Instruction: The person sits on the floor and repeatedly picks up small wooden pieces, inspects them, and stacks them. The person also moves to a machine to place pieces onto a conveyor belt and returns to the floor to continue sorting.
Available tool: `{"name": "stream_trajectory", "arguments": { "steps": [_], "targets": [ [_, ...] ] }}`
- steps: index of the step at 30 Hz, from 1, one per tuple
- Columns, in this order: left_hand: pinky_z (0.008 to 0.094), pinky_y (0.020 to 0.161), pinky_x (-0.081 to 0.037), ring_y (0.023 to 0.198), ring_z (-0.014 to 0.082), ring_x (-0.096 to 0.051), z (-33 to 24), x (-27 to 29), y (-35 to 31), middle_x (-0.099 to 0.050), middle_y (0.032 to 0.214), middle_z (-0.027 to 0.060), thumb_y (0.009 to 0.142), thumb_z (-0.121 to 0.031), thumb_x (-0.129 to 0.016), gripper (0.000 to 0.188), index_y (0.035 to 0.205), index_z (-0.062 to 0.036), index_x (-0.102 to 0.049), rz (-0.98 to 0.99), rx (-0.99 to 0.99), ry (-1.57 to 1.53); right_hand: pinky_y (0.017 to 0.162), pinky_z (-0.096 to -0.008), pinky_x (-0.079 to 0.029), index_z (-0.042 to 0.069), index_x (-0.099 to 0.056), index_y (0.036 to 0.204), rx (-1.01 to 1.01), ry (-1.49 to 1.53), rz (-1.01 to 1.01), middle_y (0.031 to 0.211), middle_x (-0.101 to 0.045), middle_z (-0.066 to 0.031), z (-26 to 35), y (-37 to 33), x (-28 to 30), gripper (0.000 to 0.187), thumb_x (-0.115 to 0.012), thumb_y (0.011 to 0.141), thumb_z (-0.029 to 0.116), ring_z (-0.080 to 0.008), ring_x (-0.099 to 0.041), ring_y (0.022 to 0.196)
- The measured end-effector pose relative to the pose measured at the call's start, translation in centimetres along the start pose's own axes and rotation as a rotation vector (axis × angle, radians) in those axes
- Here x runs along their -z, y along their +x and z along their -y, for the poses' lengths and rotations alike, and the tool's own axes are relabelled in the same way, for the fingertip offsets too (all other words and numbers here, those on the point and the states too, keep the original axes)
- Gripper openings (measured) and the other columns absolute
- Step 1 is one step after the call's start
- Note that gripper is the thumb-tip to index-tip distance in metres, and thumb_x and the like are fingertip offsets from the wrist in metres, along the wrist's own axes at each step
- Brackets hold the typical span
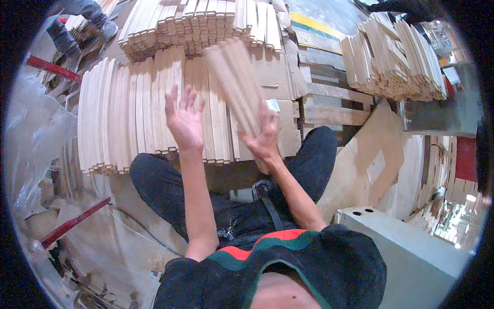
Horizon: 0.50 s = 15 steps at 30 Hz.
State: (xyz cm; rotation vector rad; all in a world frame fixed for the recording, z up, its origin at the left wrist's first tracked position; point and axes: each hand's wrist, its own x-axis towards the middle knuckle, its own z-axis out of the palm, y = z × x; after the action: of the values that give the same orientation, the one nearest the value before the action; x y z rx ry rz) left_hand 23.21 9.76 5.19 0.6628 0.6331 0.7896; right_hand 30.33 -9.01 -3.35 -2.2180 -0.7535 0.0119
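A bundle of several pale wooden slats (234, 77), blurred by motion, is gripped near its lower end by my right hand (265, 134). It leans up and to the left over the cardboard. My left hand (185, 121) is raised with its palm up and fingers spread, holding nothing. Beneath that hand a wide row of wooden slats (113, 113) lies side by side in front of my knees. Farther off, another stack of slats (195, 31) rises in layers with its cut ends toward me.
At the right, more slats (391, 62) are piled beyond a wooden pallet (334, 113). A cardboard sheet (381, 149) lies beside my right knee, with a grey metal box (401, 247) behind it. Red bars (74, 221) and clear plastic wrap (46, 129) are at the left. Another person's legs (85, 26) show top left.
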Motion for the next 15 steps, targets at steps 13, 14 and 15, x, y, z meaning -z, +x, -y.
{"name": "stream_trajectory", "arguments": {
  "steps": [13, 14, 15],
  "targets": [
    [0.0425, 0.090, -0.041, 0.097, 0.0243, -0.053, -4.0, 3.1, -2.5, -0.053, 0.104, 0.0066, 0.089, -0.035, -0.055, 0.039, 0.117, -0.0078, -0.051, -0.244, -0.050, -0.251, 0.101, -0.0632, -0.026, 0.008, -0.024, 0.146, -0.361, -0.676, -0.116, 0.134, -0.036, -0.0345, -10.7, 0.2, -8.2, 0.092, -0.060, 0.080, 0.061, -0.0485, -0.035, 0.124],
    [0.0409, 0.089, -0.042, 0.096, 0.0233, -0.052, -4.1, 3.1, -2.3, -0.051, 0.104, 0.0065, 0.089, -0.035, -0.054, 0.040, 0.119, -0.0073, -0.050, -0.249, -0.055, -0.258, 0.100, -0.0615, -0.029, 0.004, -0.029, 0.144, -0.278, -0.715, -0.191, 0.132, -0.038, -0.0341, -10.2, 0.5, -8.6, 0.088, -0.059, 0.082, 0.059, -0.0480, -0.037, 0.123],
    [0.0407, 0.089, -0.042, 0.096, 0.0229, -0.052, -4.3, 3.4, -2.2, -0.051, 0.103, 0.0060, 0.089, -0.035, -0.055, 0.039, 0.117, -0.0077, -0.051, -0.256, -0.057, -0.264, 0.098, -0.0595, -0.032, 0.002, -0.034, 0.139, -0.259, -0.559, -0.076, 0.128, -0.041, -0.0333, -8.4, 0.7, -8.9, 0.081, -0.058, 0.084, 0.056, -0.0469, -0.040, 0.120]
  ]
}}
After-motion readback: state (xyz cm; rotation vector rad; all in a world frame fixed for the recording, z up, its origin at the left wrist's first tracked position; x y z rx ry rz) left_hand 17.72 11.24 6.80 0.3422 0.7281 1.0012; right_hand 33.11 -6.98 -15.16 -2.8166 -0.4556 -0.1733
